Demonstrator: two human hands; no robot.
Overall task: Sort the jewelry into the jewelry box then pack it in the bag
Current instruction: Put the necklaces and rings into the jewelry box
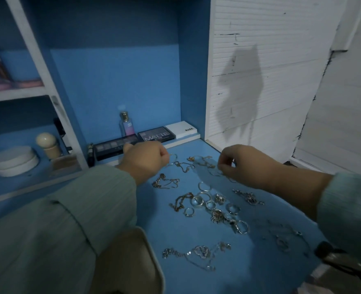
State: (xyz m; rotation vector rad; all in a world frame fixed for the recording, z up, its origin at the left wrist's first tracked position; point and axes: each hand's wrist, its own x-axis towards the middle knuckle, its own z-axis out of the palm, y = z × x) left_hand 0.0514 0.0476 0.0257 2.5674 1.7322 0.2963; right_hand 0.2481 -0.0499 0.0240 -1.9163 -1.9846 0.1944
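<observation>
Jewelry is scattered over the blue desk top [260,262]: several silver rings [198,201], gold chains [167,182] and silver necklaces [198,252]. My left hand [145,161] is curled into a fist at the far side of the pile, and a thin silver bangle [174,156] sticks out at its knuckles. My right hand [237,165] hovers over the far right of the pile and pinches a fine chain [216,171] between thumb and fingertips. A white round lidded box [14,161] sits on the low shelf at the left.
Eyeshadow palettes [156,134], a white case [180,129] and a perfume bottle [126,126] line the back of the blue niche. A cream knob-topped jar [48,145] stands on the left shelf. A beige object [130,262] lies at the desk's near edge. White wall panels rise at the right.
</observation>
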